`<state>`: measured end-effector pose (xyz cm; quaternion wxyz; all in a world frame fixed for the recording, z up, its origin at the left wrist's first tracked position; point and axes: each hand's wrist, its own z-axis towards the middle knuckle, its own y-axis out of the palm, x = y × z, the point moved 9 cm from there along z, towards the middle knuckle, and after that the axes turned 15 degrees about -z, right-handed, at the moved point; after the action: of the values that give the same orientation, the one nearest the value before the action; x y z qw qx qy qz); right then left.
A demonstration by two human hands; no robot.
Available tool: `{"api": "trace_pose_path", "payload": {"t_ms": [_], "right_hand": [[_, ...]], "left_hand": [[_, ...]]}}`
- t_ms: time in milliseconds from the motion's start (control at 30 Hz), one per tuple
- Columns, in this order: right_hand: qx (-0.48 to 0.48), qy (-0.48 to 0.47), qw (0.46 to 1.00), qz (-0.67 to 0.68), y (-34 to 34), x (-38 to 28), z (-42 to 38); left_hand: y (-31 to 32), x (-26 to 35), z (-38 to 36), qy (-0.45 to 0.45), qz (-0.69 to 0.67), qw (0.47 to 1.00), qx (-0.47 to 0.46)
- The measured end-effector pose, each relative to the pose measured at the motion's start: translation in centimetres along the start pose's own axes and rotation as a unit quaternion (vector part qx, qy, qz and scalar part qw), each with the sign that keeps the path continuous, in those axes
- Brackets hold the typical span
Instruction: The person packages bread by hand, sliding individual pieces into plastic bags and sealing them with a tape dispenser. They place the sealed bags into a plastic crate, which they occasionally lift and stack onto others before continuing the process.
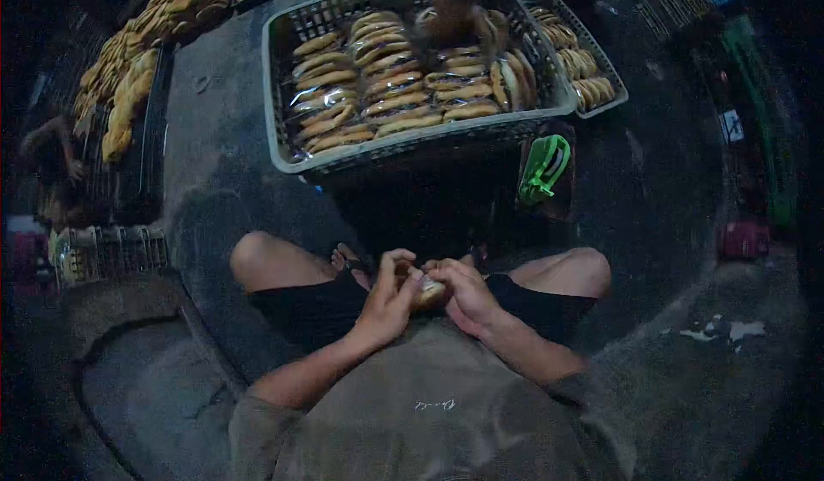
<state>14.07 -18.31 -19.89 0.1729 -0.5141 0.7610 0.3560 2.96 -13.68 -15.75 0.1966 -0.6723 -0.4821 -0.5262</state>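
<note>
In front of my belly, both hands hold a small golden-brown bread bun (429, 295), mostly covered by my fingers. A pale, shiny patch shows on it, perhaps plastic wrap. My left hand (388, 302) grips it from the left, with thumb and curled fingers at its top. From the right, my right hand (466, 294) pinches its upper edge. Beyond my knees stands a large plastic crate (287, 151) with rows of filled buns (395, 78) in clear wrapping. A blurred hand of another person (459, 9) reaches over its far side.
A second crate of buns (575, 52) adjoins the large one on the right. Unwrapped breads (129, 78) are heaped at the upper left, near another person's arm (60, 151). A bright green strap-like object (543, 169) lies below the large crate's right corner.
</note>
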Motion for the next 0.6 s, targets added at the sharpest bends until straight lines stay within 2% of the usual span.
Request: {"api": "trace_pose_path", "payload": {"t_ms": [33,67,100,167,200,233,300,367,400,433,500,533,600], "right_hand": [[0.024,0.012,0.995,0.098,-0.4,0.1,0.0],[0.052,-0.048,0.987,0.143,-1.1,-0.4,0.6],[0.065,-0.055,0.985,0.151,-1.4,-0.5,0.5],[0.062,-0.032,0.978,0.199,-1.1,-1.7,0.0],[0.039,-0.04,0.979,0.197,-1.5,-1.0,0.7],[0.051,-0.045,0.977,0.203,-2.7,-1.3,0.8],[0.102,-0.115,0.981,0.119,-6.3,-4.8,1.9],[0.277,-0.221,0.934,-0.053,-16.7,-7.9,4.1],[0.425,-0.233,0.86,-0.157,-22.8,-8.9,4.0],[0.516,-0.204,0.815,-0.168,-28.3,-8.8,4.5],[0.564,-0.107,0.792,-0.208,-36.3,-7.8,6.9],[0.565,-0.107,0.791,-0.209,-37.6,-8.0,7.3],[0.448,0.011,0.871,-0.204,-38.7,-6.3,10.4]], "left_hand": [[0.4,1.9,-0.1,0.064,0.07,0.995,0.001],[0.9,3.3,0.0,0.129,0.137,0.982,0.0],[1.4,3.0,0.3,0.128,0.137,0.982,-0.017],[2.8,4.4,0.0,0.297,0.229,0.925,-0.056],[2.2,2.7,0.6,0.279,0.229,0.931,-0.054],[2.3,2.7,0.7,0.279,0.225,0.931,-0.068],[1.9,2.9,1.4,0.259,0.219,0.939,-0.056],[1.5,3.2,1.8,0.256,0.203,0.944,-0.042],[1.3,4.0,1.9,0.273,0.214,0.937,-0.033],[1.1,4.7,1.9,0.29,0.224,0.93,-0.022],[0.7,4.4,2.2,0.28,0.206,0.938,-0.012],[0.4,4.3,2.3,0.277,0.204,0.939,-0.009],[0.2,4.3,2.3,0.277,0.202,0.939,-0.004]]}}
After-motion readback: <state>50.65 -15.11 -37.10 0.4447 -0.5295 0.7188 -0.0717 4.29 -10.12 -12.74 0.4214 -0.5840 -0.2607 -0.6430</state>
